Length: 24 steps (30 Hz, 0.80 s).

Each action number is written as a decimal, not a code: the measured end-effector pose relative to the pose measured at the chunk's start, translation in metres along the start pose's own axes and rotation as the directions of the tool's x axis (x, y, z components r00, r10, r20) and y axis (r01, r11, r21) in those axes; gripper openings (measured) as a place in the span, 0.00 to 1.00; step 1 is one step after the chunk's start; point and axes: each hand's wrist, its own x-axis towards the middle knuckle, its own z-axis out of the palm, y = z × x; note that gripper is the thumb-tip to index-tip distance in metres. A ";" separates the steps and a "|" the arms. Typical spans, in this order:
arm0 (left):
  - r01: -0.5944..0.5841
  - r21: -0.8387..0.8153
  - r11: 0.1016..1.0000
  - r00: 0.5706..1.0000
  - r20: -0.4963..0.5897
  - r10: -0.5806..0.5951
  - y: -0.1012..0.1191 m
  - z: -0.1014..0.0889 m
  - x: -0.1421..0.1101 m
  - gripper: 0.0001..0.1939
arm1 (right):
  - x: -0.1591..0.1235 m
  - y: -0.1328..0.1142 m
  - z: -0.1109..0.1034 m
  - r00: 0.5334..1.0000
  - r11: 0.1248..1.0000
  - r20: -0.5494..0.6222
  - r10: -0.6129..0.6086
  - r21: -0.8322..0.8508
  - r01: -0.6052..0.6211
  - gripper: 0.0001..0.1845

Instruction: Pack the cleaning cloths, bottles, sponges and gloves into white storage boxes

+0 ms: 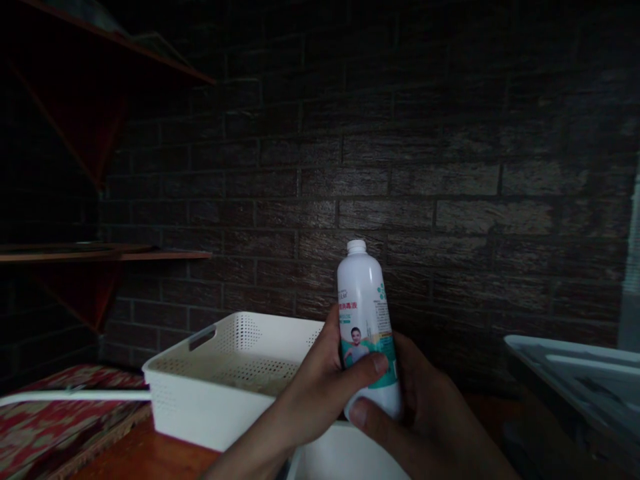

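Observation:
A white plastic bottle [363, 287] with a green, printed label stands nearly upright between my hands, its threaded neck bare of a cap. My left hand [333, 373] wraps its left side, thumb across the label. Lower down, my right hand [425, 407] grips the right side and base, with its thumb near the bottom edge. Behind my left wrist sits a white perforated basket [200, 407] with a handle slot. Under the bottle, part of another white container [345, 453] shows, mostly covered by my hands.
A red patterned cloth or mat [55, 420] and a white rod [75, 396] lie at the left on the wooden table [145, 457]. Wooden shelves [165, 255] jut out at the left. A pale-rimmed tray-like object [575, 363] stands at the right. A dark brick wall [325, 167] closes the back.

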 end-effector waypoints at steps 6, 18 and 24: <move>-0.013 -0.143 0.990 0.993 -0.118 -0.004 0.003 0.005 -0.001 0.37 | 0.002 0.013 0.007 1.000 0.960 -0.011 -0.026 0.280 0.028 0.41; -0.035 -0.109 0.993 0.976 -0.217 0.011 0.004 0.012 0.000 0.34 | -0.002 0.007 0.008 0.992 0.999 -0.116 0.042 -0.006 -0.043 0.53; -0.027 -0.278 0.960 0.963 -0.267 -0.050 0.003 0.008 0.002 0.35 | 0.002 0.014 0.007 0.999 0.979 -0.002 0.049 0.196 -0.047 0.51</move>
